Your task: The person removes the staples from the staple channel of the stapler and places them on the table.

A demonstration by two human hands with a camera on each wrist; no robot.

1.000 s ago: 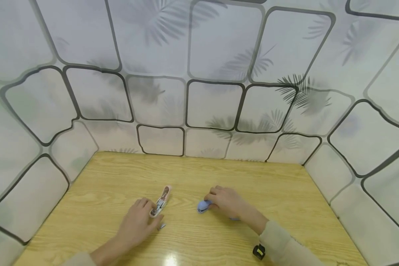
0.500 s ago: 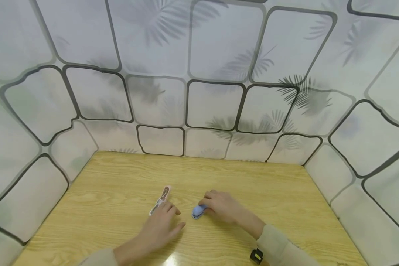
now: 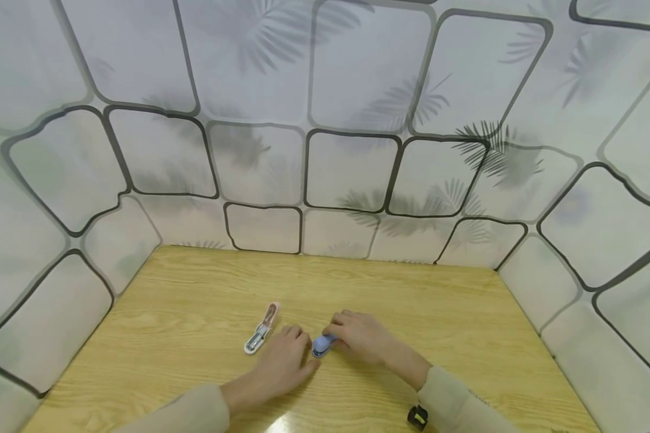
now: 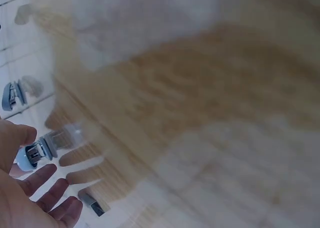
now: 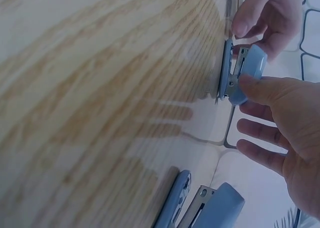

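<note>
My right hand [image 3: 360,338] pinches a small blue stapler [image 3: 322,345] between thumb and fingers, low over the wooden table. In the right wrist view, this stapler [image 5: 245,71] has its top arm raised from its base. My left hand [image 3: 284,362] is at the stapler's other end, thumb and fingers spread loosely around it; whether they touch it I cannot tell. Left of that hand lies a pink-and-white stapler [image 3: 262,329], folded out flat. A second blue stapler [image 5: 210,210] stands on the table in the right wrist view; in the head view it is hidden.
A small metal piece [image 4: 92,203] lies on the table near my left fingers. By the right sleeve is a black block [image 3: 417,417] with a yellow mark. Patterned fabric walls [image 3: 346,174] enclose the wooden tabletop [image 3: 206,282] at the back and sides.
My left hand has moved right, from the pink-and-white stapler to the blue one. My right hand has brought the blue stapler slightly left and nearer, then held it there.
</note>
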